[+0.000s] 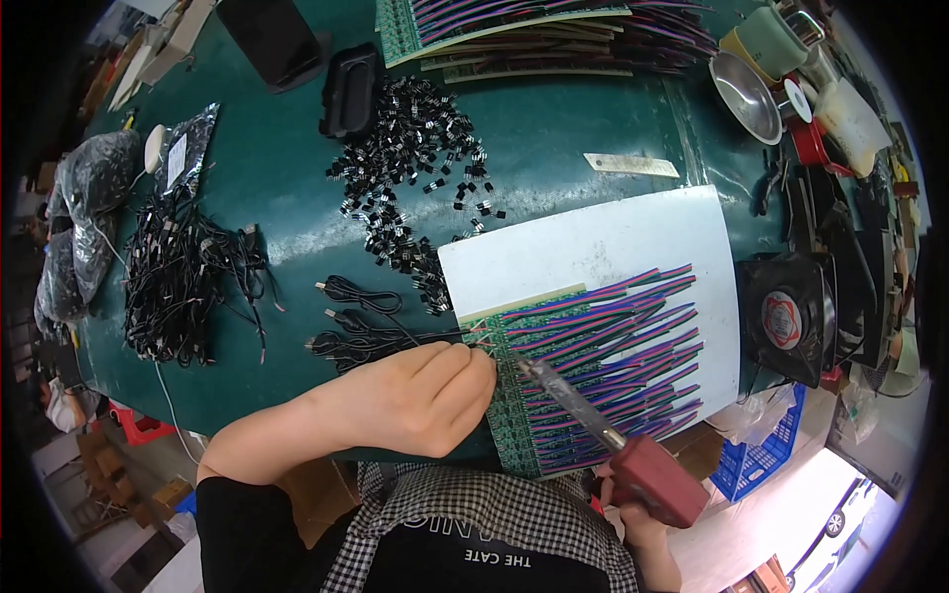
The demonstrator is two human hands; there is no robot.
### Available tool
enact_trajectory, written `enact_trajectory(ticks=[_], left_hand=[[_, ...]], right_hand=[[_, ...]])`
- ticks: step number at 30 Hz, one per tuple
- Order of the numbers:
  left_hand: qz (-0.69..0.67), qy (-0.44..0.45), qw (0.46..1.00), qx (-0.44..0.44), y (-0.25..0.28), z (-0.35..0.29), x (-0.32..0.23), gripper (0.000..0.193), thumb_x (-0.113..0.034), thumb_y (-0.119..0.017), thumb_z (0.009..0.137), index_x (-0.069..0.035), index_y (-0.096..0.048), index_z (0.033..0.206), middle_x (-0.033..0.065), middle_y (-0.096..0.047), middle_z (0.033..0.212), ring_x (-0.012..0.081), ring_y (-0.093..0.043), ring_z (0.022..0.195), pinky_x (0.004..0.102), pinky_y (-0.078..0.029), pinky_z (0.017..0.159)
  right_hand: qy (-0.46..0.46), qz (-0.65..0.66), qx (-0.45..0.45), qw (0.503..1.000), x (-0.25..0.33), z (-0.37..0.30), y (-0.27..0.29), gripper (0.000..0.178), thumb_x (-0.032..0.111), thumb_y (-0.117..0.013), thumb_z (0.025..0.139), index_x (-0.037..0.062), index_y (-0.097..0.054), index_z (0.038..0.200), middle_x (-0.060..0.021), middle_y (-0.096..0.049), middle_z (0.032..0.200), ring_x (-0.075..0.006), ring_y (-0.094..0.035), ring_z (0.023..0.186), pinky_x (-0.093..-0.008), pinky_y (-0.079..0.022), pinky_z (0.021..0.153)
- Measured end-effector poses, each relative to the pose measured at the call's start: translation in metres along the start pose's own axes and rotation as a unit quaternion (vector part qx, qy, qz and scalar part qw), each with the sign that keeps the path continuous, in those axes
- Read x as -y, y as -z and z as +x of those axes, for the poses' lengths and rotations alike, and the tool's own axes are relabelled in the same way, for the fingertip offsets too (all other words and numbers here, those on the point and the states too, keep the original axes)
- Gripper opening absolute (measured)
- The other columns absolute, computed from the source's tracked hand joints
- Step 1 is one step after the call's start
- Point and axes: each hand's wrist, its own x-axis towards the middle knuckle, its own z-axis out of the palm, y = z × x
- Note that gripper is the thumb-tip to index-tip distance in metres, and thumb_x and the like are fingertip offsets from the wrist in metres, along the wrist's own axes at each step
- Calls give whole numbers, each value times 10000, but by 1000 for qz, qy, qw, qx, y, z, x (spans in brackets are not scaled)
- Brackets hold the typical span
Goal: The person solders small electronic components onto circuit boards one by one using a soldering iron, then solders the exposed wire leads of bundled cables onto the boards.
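My left hand [425, 395] is closed in a pinch at the left edge of a green circuit board panel [509, 415]. A thin black cable [420, 339] runs into its fingertips; its bare wire ends lie over the board's edge. Low on the right, my right hand [643, 524] is wrapped round the red handle of a soldering gun [657, 479], partly hidden behind it. The gun's metal barrel slants up and left, its tip close over the panel near my left fingers. Rows of multicoloured wires [613, 346] stretch rightward from the panel across a white sheet [583, 242].
Black cable bundles [356, 296] lie left of the panel, with a larger tangled heap [178, 287] farther left. Many small black components [405, 168] are scattered beyond. More wired panels [514, 40] are stacked at the back. A fan [791, 316] and metal bowl [746, 99] stand right.
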Motion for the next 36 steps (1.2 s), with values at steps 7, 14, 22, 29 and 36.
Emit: enact_trajectory(ticks=[7,14,22,29,36], left_hand=[[-76,6,996,51,7,-6,-3,161,-50,-625,649,60,-605,764,102,-563,797,170,-579,685,248,-508,590],[50,341,938,-23,26,-34,9,155,-70,-560,689,-26,-579,836,75,-527,793,215,-558,768,312,-461,616],[60,495,864,78,61,-113,27,213,33,-618,674,-42,-625,872,92,-553,934,285,-533,912,382,-445,770],[-15,420,900,-118,54,-121,45,103,-21,-706,651,-54,-656,735,32,-641,826,208,-591,857,338,-437,775],[-388,447,802,-76,43,-66,27,111,8,-727,681,-25,-672,773,39,-631,737,137,-597,695,250,-447,584]], right_hand=[[36,110,-24,993,5,2,-16,594,255,-735,759,-28,-469,1209,-199,-605,1031,-180,-571,634,-263,-456,539],[69,36,-31,996,3,4,-13,650,430,-663,802,-44,-440,1188,-157,-576,935,-167,-519,570,-246,-417,475],[46,26,-20,998,10,5,-15,470,315,-612,881,-8,-465,1190,-125,-583,926,-178,-531,629,-264,-435,512],[29,32,-89,995,9,0,-20,614,396,-651,835,-20,-423,1225,-161,-563,1028,-199,-535,659,-267,-438,524],[78,20,-142,987,-6,-1,-11,769,486,-712,742,-53,-408,1197,-181,-562,947,-158,-514,552,-224,-406,422]])
